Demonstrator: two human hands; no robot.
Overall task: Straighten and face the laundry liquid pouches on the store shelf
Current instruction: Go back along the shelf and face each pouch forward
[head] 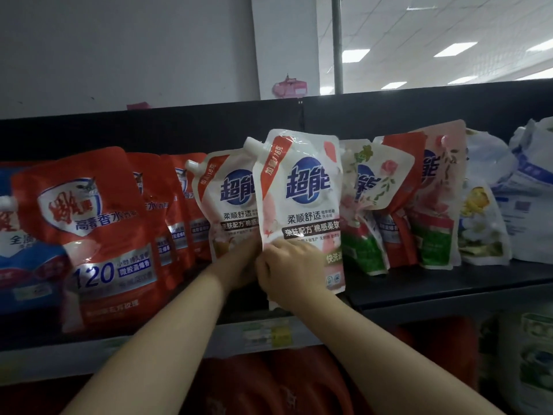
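Right hand (287, 269) grips white-pink pouch (302, 199) at lower edge; left hand (239, 265) alongside, hold cannot tell

The right hand (287, 271) and left hand (239, 265) grip the lower left edge of an upright pouch (305, 199) at the shelf (449, 283) front. Red pouches (98, 229) stand left of it; floral pouches (371, 205) lean right.

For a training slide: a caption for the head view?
Right hand grips a white-and-pink pouch, label forward, at the shelf front; left hand at its edge.
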